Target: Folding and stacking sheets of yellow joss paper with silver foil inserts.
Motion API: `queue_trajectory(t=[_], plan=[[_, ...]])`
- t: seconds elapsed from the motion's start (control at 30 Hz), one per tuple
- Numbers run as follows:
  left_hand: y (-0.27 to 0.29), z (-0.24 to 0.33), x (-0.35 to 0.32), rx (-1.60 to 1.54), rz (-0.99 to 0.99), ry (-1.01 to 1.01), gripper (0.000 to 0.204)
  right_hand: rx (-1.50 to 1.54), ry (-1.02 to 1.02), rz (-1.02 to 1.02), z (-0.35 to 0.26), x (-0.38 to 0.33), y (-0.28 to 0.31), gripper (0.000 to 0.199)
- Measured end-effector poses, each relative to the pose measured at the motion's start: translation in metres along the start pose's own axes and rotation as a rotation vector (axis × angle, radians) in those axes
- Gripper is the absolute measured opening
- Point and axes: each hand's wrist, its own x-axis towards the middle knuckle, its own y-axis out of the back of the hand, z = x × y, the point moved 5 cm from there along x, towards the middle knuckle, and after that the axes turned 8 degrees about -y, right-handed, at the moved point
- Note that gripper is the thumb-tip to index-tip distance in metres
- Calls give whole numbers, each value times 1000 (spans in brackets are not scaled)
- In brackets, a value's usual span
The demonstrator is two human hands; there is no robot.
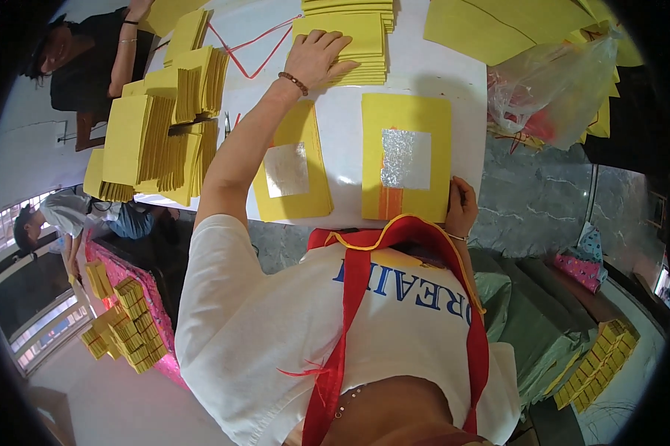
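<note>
My left hand (319, 62) reaches across the white table and lies, fingers spread, on a stack of yellow paper sheets (361, 37) at the far middle. Near me, to the right, is a yellow paper pile (369, 149) bearing a silver foil square (406, 159) and an orange strip. Beside that pile's lower right corner, my right hand (461, 207) has its fingers curled at the table edge; what they hold, if anything, is hidden. Left of it, partly under my left forearm, sits another yellow pile (316, 175) with a foil square (286, 169) on top.
Bundles of folded yellow paper (138, 141) crowd the table's left side. Red string (253, 74) lies behind my arm. A clear plastic bag (554, 93) hangs at the right edge, near large yellow sheets (506, 26). Two other people are at the left; yellow bundles (130, 327) stand behind.
</note>
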Motion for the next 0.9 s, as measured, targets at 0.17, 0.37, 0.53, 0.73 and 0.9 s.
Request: queue_trajectory(t=[0.17,0.37,0.53,0.73,0.9], plan=[[-5,3,-4,36,48,-41,51,-19,33,6,1,1,1,17],[4,0,3,52,-6,-61,56,-2,23,1,1,2,1,17],[27,4,3,111,67,-50,57,11,53,-18,1,3,1,18],[54,80,-30,-126,208,23,39,183,-37,-124,-7,6,4,23],[50,184,-86,-502,37,-123,36,-341,451,-123,-70,-10,-5,28]])
